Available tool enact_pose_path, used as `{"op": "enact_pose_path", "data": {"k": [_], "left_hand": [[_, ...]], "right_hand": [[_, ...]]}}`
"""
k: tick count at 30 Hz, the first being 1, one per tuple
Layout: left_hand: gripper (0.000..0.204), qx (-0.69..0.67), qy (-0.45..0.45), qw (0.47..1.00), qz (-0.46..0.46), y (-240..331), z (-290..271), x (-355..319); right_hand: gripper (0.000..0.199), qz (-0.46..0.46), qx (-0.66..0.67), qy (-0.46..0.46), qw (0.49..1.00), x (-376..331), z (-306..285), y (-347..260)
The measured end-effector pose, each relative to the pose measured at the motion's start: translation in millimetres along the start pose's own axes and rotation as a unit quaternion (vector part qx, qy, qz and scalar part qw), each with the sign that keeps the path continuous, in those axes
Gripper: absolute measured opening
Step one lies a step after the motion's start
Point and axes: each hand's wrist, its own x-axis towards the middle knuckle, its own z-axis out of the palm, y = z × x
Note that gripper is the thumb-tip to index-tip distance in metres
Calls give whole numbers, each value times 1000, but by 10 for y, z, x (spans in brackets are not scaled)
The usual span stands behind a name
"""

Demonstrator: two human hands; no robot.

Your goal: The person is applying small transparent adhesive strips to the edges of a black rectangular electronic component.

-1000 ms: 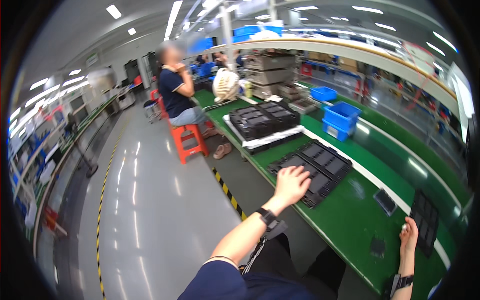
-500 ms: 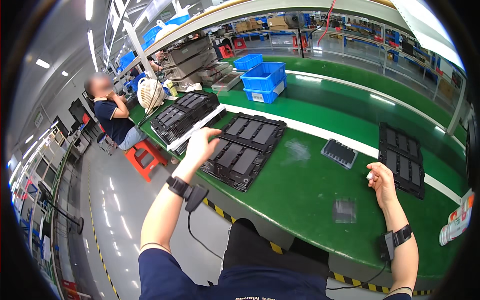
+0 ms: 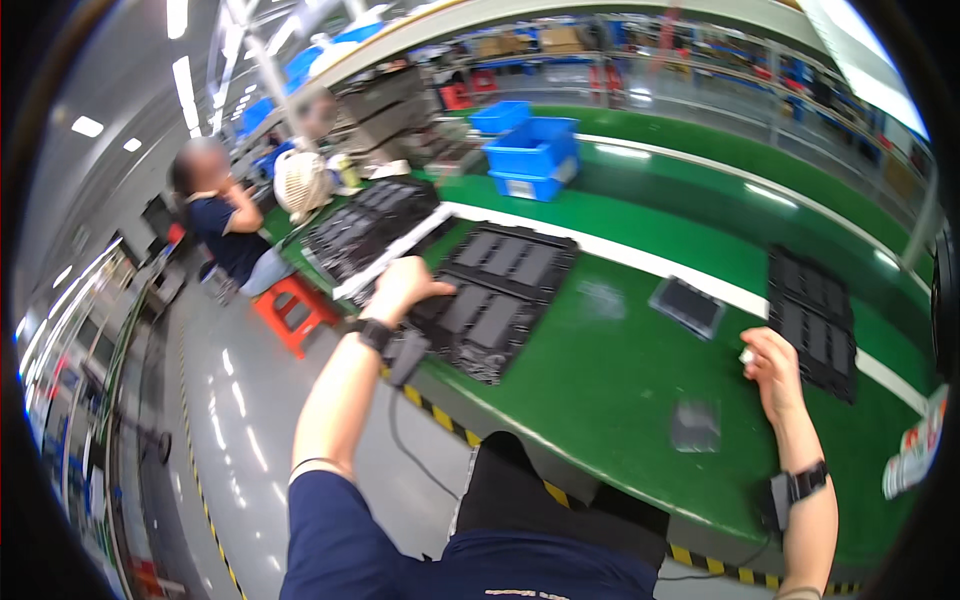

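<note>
My left hand (image 3: 403,287) is at the left edge of a black tray (image 3: 512,262) with grey rectangular pads. Its thumb stretches out over the tray, and the other fingers are partly hidden and blurred; it appears to hold nothing. On the right, my right hand (image 3: 773,368) is raised over the green bench with its fingers curled around a small white object (image 3: 747,356), too small to name. Beyond that hand lies a second black padded tray (image 3: 806,300). A small dark shallow tray with a clear rim (image 3: 688,305) sits between the two.
A stack of black trays (image 3: 372,222) stands at the left, near a white fan (image 3: 300,185). Blue bins (image 3: 532,157) are at the back. A clear film square (image 3: 695,427) lies near the front edge; a bottle (image 3: 900,472) is far right. Someone sits at left on a red stool (image 3: 293,313).
My left hand's fingers have dropped from spread above the tray to lower at its edge. My right hand keeps the white object, nearly unmoved. The whole view has shifted slightly and blurred.
</note>
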Motion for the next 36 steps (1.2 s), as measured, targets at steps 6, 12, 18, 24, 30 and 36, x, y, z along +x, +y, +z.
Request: {"op": "enact_pose_path", "data": {"k": [6, 12, 18, 24, 30, 36], "left_hand": [[54, -3, 31, 999, 39, 472, -24, 48], [56, -3, -38, 999, -17, 476, -124, 64], [50, 57, -103, 993, -19, 557, -112, 181], [58, 21, -155, 987, -23, 469, -118, 266], [59, 35, -161, 986, -27, 489, -65, 350], [57, 2, -137, 990, -21, 432, -25, 333]], "right_hand": [[20, -16, -22, 46, 999, -107, -248, 34], [18, -16, -13, 24, 999, -37, -194, 69], [17, -25, -14, 29, 999, -39, -163, 73], [17, -17, -26, 28, 999, -49, -169, 53], [17, -5, -33, 26, 999, -69, -140, 39], [16, -6, -35, 19, 999, -87, -106, -3]]}}
